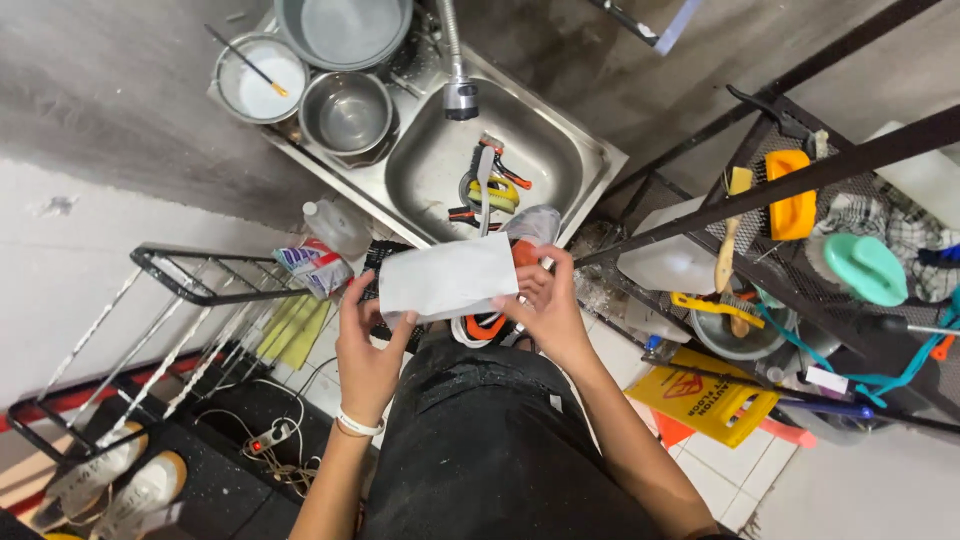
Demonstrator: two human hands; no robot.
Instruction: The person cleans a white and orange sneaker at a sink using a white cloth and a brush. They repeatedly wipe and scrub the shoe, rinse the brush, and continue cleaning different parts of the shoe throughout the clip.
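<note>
Below the steel sink (560,150) of brushes (490,190), both hands' (370,355) (545,305) grip clamped on white paper (447,278).

A cramped utility washroom — a steel sink (480,160) holding brushes, metal bowls (347,110) beside it, a wire rack (850,250) of scrubbers, concrete walls.

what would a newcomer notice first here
Dead centre, the left hand and right hand hold a white rectangular sheet over an orange and white sneaker. Above it is a stainless steel sink with brushes inside. On the right, a bright orange scrub brush lies on a black wire rack.
</note>
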